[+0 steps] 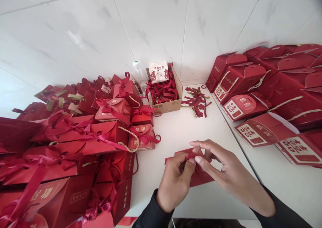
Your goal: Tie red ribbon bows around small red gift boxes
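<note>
L hand (176,181) pinches red ribbon (190,155) above red box (202,177), latter on white tabletop (173,127) under both hands. R hand (223,169) at ribbon, grip unclear. Rec.: ribbon flat, tension even, box uncrushed.

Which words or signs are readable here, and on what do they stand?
"囍": white labels on right-hand boxes.
"歡喜": flaps of several boxes.
"吾家有喜", apparently: white card in carton.
Too small or unclear: card's side characters, carton's print, side lettering on left boxes.
</note>
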A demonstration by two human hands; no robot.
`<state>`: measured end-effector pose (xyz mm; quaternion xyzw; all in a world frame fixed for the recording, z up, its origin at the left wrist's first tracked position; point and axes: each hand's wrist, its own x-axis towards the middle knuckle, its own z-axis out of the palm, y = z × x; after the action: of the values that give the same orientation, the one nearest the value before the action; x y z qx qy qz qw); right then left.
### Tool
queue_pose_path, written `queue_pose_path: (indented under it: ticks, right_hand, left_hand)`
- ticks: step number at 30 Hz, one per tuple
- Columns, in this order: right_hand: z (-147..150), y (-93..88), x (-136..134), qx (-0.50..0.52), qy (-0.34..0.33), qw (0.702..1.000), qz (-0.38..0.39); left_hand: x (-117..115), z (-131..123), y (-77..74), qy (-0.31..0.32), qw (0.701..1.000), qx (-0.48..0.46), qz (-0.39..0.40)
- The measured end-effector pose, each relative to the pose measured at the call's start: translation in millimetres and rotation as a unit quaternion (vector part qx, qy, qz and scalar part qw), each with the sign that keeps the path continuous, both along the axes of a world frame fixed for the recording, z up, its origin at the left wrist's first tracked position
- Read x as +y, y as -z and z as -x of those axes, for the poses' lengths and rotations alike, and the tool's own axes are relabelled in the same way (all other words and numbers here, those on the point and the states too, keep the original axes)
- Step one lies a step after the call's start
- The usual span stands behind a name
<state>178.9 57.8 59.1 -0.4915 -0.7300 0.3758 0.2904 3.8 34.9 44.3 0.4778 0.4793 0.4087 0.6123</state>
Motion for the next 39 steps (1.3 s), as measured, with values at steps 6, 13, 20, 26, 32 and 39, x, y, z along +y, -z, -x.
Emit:
queue_pose_path:
  ticks: [6, 13, 20, 26, 32, 39]
  right_hand:
    - [5, 3.0, -2, 0.007, 0.015, 1.000, -0.001]
    - [4, 11.5, -6, -0.026, 0.047, 0.998, 0.019]
    - [-2, 8.2, -7, -0.042, 0.054, 0.995, 0.075]
    - [7, 1.4, 1, -0.003, -0.012, 1.000, -0.008]
    - [6, 1.4, -2, 0.010, 0.011, 1.000, -0.007]
    - [-3, 3.2, -7, -0.013, -0.031, 0.998, -0.047]
  left_hand:
    - [2, 0, 0.2, 0.004, 1.000, -0.002, 0.015]
    - [3, 0, 2.0, -0.027, 0.998, -0.020, 0.055]
    - [3, 1, 3.6, -0.038, 0.994, -0.037, 0.091]
    - [3, 3, 2.3, -0.018, 0.997, -0.024, 0.076]
    - [3, 5, 3.2, -0.023, 0.993, -0.051, 0.101]
    - [5, 6, 1.3, -0.028, 0.990, -0.078, 0.117]
